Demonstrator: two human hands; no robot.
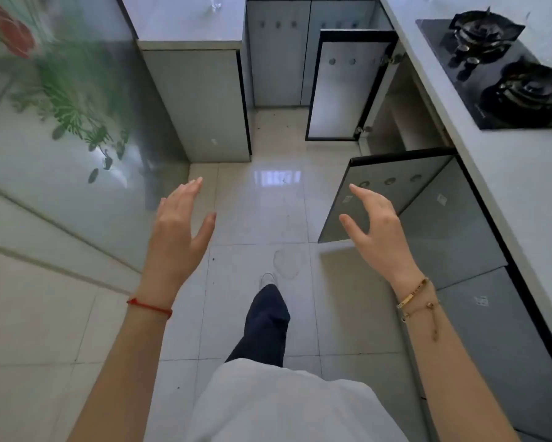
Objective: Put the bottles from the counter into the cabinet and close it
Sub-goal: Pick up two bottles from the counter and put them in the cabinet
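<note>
- Both forearms reach out nearest the camera; the left hand (180, 218) and the right hand (375, 215) are empty, fingers spread and relaxed.
- Just beyond the right hand, two cabinet doors (392, 193) under the stove counter (491, 173) stand open.
- Farthest off, across the floor from the stove counter, one bottle (215, 1) stands on a separate counter (185, 23), mostly cut off.
- It looks like clear plastic: probably light, smooth, slightly squashy; gripping around the body seems safest.

A bottle (215, 1) stands on the worktop (185, 23) at upper centre. The gas hob (504, 74) lies upper right, with two open cabinet doors (345, 87) below it.
</note>
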